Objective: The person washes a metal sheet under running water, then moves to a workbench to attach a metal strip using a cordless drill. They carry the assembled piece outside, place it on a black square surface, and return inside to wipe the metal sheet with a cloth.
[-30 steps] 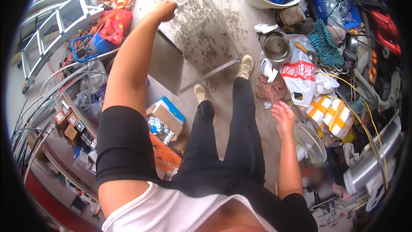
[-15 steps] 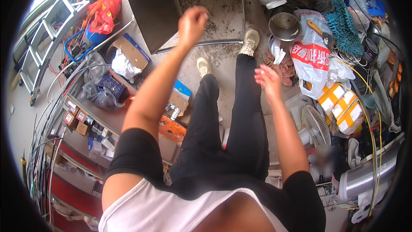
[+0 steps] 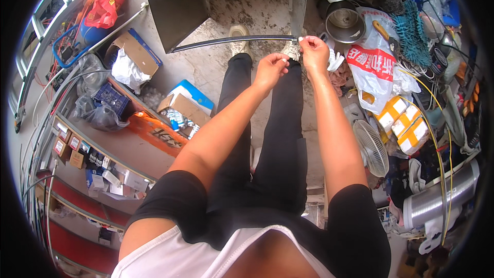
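Here, pinched at right end by right hand (image 3: 314, 54): dark strip (image 3: 234, 42), long axis leftward; left hand (image 3: 270, 69) loosely curled below.

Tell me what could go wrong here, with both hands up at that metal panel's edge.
1. The right hand pinches the thin edge of the metal panel; bare skin on sheet metal might get cut.
2. The panel stands over the shoes; if it slips it could land on the feet.
3. The floor fan and yellow cable lie close by, a likely trip hazard.
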The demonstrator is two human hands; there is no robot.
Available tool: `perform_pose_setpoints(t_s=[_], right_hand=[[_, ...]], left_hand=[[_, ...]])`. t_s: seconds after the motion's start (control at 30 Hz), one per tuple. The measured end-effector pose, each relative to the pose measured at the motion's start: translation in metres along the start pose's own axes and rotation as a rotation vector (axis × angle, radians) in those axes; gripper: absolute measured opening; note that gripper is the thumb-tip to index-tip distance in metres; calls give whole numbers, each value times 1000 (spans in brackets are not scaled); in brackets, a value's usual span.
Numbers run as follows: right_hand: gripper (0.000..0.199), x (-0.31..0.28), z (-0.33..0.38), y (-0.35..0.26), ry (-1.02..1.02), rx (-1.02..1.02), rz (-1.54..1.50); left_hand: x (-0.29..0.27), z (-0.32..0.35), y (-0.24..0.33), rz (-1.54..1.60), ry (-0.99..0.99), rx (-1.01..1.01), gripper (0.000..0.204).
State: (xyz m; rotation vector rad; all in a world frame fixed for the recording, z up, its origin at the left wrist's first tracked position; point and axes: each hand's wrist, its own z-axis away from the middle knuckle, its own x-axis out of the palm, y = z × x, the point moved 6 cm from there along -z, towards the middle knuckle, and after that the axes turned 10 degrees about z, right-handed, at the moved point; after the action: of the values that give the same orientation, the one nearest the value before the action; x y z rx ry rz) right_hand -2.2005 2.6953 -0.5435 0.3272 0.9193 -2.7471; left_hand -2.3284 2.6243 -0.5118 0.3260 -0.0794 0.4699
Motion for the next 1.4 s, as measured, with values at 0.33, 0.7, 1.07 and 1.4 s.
perform_pose_setpoints(t_s=[0.33,0.7,1.07,1.4], right_hand=[[5,-7,41,31,105,47,-329],[7,-6,44,22,86,235,-284],[24,-38,54,-52,339,-488,767],[19,-16,24,-55,-112,-641,1276]], left_hand=[[12,-6,-12,248,-115,-174,22],[47,-16,-42,1011,-191,-171,13],[65,-16,-44,1059,56,-98,6],[60,-39,-74,610,264,200,8]])
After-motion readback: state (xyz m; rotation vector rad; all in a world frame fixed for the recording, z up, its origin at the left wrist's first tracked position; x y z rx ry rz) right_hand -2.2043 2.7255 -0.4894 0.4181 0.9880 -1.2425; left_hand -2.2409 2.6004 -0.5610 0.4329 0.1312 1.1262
